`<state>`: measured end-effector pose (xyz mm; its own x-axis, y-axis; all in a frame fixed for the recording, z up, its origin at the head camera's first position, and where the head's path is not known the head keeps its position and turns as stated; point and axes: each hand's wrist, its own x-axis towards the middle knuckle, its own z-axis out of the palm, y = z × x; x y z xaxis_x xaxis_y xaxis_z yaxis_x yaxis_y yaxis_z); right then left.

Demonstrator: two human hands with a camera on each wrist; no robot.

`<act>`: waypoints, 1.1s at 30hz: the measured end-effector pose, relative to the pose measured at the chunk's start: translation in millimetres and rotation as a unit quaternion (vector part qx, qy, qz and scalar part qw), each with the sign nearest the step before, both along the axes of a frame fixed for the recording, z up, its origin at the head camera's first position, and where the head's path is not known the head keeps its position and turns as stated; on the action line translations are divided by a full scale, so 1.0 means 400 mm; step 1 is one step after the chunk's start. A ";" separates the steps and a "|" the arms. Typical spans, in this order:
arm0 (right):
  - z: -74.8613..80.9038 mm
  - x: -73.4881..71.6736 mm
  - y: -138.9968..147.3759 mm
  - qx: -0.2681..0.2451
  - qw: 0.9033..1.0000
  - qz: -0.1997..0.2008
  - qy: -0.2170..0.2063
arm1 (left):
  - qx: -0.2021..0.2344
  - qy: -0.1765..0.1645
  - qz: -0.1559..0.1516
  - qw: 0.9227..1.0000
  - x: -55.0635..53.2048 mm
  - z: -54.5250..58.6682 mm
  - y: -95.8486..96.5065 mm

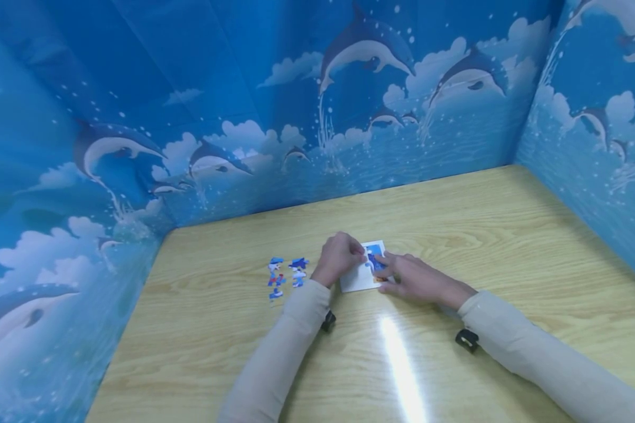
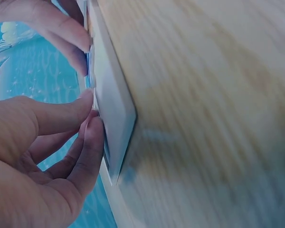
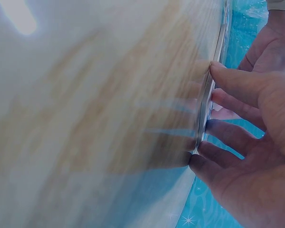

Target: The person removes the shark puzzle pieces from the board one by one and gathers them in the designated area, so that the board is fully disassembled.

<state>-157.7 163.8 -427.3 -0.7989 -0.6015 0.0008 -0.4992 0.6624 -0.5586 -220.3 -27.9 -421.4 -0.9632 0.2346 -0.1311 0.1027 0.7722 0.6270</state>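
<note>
A white puzzle tray (image 1: pixel 357 282) lies on the table, with joined blue and orange puzzle pieces (image 1: pixel 374 250) along its right side. My left hand (image 1: pixel 341 256) is over the tray's upper left part. Its thumb and fingertips (image 2: pixel 94 130) pinch a small puzzle piece, mostly hidden by the fingers, close to the joined ones. From the right, my right hand (image 1: pixel 410 278) rests its spread, fairly straight fingers on the joined pieces and the tray's edge. In the right wrist view its thumb (image 3: pixel 228 78) touches the near edge of the tray.
Several loose puzzle pieces (image 1: pixel 298 264) in blue, white and red lie in two columns left of the tray. Blue dolphin-printed curtains (image 1: pixel 275 117) stand along the back and sides of the wooden table (image 1: pixel 206 335). A bright light reflection crosses the tabletop's front.
</note>
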 end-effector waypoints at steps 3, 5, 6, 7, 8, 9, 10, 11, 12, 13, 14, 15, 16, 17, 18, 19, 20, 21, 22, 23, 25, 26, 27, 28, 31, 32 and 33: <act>-0.002 -0.001 0.000 0.000 1.000 0.003 0.000 | 0.007 0.003 -0.004 1.000 0.002 -0.004 0.007; -0.002 -0.001 0.001 0.000 1.000 0.004 0.001 | 0.008 0.004 -0.006 1.000 0.004 -0.006 0.013; -0.002 0.000 0.001 0.000 1.000 0.004 0.001 | 0.008 0.006 -0.008 1.000 0.004 -0.006 0.016; -0.001 0.000 0.001 0.000 1.000 0.004 0.002 | 0.008 0.006 -0.009 1.000 0.004 -0.006 0.017; -0.001 0.001 0.001 -0.001 1.000 0.005 0.003 | 0.006 0.007 -0.010 1.000 0.004 -0.006 0.019; -0.001 0.001 0.001 -0.002 1.000 0.006 0.004 | 0.003 0.010 -0.012 1.000 0.004 -0.007 0.020; -0.002 0.001 0.001 -0.002 1.000 0.007 0.006 | 0.002 0.010 -0.011 1.000 0.004 -0.006 0.022; -0.002 0.001 0.001 -0.002 1.000 0.007 0.007 | 0.001 0.009 -0.009 1.000 0.003 -0.006 0.023; -0.002 0.002 0.002 -0.002 1.000 0.007 0.008 | 0.001 0.006 -0.007 1.000 0.003 -0.006 0.024; -0.003 0.001 0.002 -0.001 1.000 0.007 0.009 | 0.001 0.003 -0.003 1.000 0.003 -0.006 0.025; -0.003 0.001 0.002 0.000 1.000 0.007 0.010 | 0.001 -0.001 0.002 1.000 0.002 -0.006 0.027; -0.004 0.001 0.002 0.001 1.000 0.007 0.010 | 0.002 -0.005 0.007 1.000 0.001 -0.006 0.028; -0.004 0.001 0.002 0.002 1.000 0.007 0.011 | 0.003 -0.011 0.013 1.000 0.001 -0.006 0.029; -0.004 0.000 0.002 0.003 1.000 0.007 0.011 | 0.004 -0.015 0.017 1.000 0.000 -0.006 0.031; -0.004 0.000 0.002 0.004 1.000 0.006 0.010 | 0.005 -0.020 0.022 1.000 0.000 -0.006 0.032; -0.004 0.000 0.002 0.006 1.000 0.006 0.010 | 0.005 -0.022 0.026 0.999 0.000 -0.006 0.033; -0.003 0.000 0.002 0.007 1.000 0.006 0.010 | 0.007 -0.025 0.030 0.999 -0.001 -0.006 0.034; -0.004 0.000 0.002 0.008 1.000 0.007 0.010 | 0.007 -0.026 0.032 0.999 -0.001 -0.007 0.034; -0.003 0.000 0.002 0.008 1.000 0.007 0.010 | 0.007 -0.025 0.034 0.999 -0.001 -0.007 0.035; -0.003 -0.001 0.002 0.009 1.000 0.007 0.010 | 0.007 -0.024 0.035 0.999 -0.001 -0.008 0.034; -0.002 -0.001 0.002 0.008 1.000 0.008 0.009 | 0.006 -0.019 0.035 0.999 -0.001 -0.008 0.034; -0.002 -0.001 0.002 0.007 1.000 0.008 0.009 | 0.007 -0.016 0.035 0.999 -0.001 -0.008 0.033; -0.002 -0.001 0.002 0.007 1.000 0.008 0.008 | 0.006 -0.012 0.035 0.999 -0.001 -0.008 0.033; -0.001 -0.001 0.002 0.007 1.000 0.008 0.008 | 0.007 -0.011 0.035 0.999 -0.001 -0.007 0.033; -0.001 -0.001 0.002 0.007 1.000 0.008 0.007 | 0.009 -0.008 0.037 0.999 0.000 -0.005 0.033; -0.001 -0.002 0.002 0.007 1.000 0.009 0.006 | 0.010 -0.007 0.038 0.999 0.000 -0.004 0.033; -0.001 -0.002 0.003 0.008 1.000 0.009 0.007 | 0.009 -0.007 0.039 0.999 0.000 -0.002 0.034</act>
<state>-158.4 164.9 -427.7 -0.7874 -0.6164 0.0024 -0.5191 0.6611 -0.5418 -220.1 -14.3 -422.4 -0.9768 0.1619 -0.1404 0.0346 0.7656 0.6423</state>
